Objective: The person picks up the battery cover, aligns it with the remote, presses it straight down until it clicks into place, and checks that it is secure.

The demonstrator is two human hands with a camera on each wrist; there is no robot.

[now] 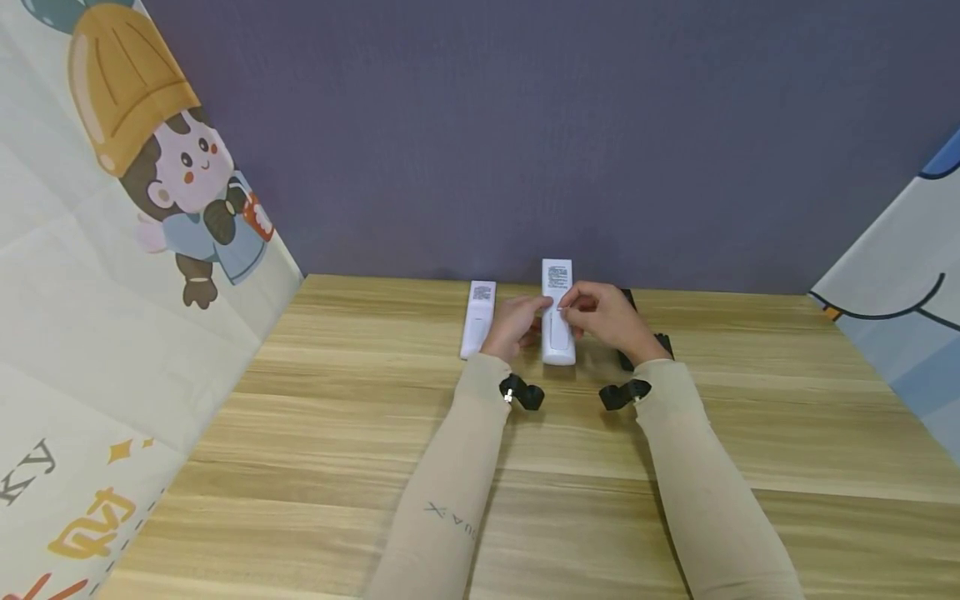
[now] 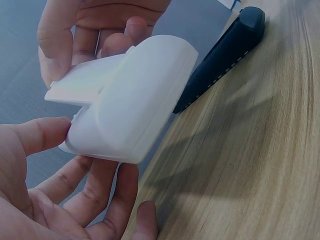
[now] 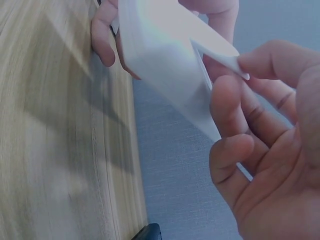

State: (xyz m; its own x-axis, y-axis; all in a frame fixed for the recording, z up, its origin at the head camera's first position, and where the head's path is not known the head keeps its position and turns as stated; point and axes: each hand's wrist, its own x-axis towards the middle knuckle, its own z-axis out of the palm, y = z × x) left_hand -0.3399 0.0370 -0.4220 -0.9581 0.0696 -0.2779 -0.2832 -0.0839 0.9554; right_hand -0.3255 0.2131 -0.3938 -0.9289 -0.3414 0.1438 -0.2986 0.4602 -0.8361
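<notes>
While the left hand (image 1: pixel 516 323) holds a white remote (image 2: pixel 145 95) between thumb (image 2: pixel 42 134) and fingers (image 2: pixel 95 192), the right hand (image 1: pixel 606 315) pinches its lifted cover (image 2: pixel 82 81) above the table (image 1: pixel 360 433).

Both forearms (image 1: pixel 438 492) extend forward, the left hand (image 1: pixel 514 323) gripping, the right hand (image 1: pixel 603 315) pinching.

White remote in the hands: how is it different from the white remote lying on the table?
The held remote is up off the table, between the left hand and right hand; the lying remote rests on the table. The held remote's cover is lifted at one end; no lifted cover shows on the lying remote. Both are white, with dark print near the far end.
</notes>
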